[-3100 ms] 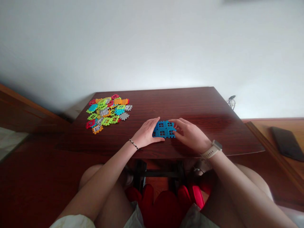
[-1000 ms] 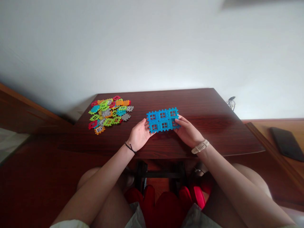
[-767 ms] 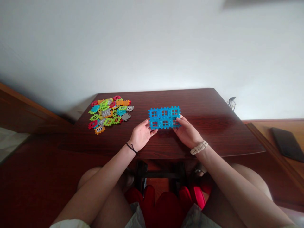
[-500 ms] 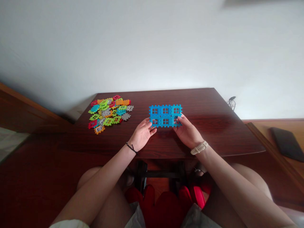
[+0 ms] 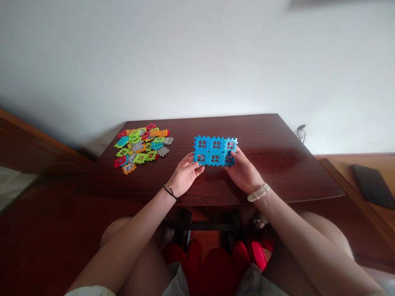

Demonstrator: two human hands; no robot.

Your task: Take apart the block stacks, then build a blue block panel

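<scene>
A blue panel of interlocking window blocks (image 5: 215,152), joined in two rows, is held up over the table in front of me. My left hand (image 5: 184,174) grips its lower left corner, with the thumb in front and some fingers behind the panel. At the lower right corner, my right hand (image 5: 244,169) pinches the panel between thumb and fingers. The fingertips behind it are partly hidden. Toothed edges stick out all around the panel, and its window openings show through.
On the left of the dark wooden table (image 5: 262,135) lies a heap of loose interlocking blocks (image 5: 140,146) in green, orange, red, grey and blue. A white wall (image 5: 197,61) rises behind. A black cable (image 5: 300,130) and a dark flat object (image 5: 373,186) are at the right.
The blue panel has tilted slightly, its right side turning and catching more light. Both hands keep their hold in nearly the same place.
</scene>
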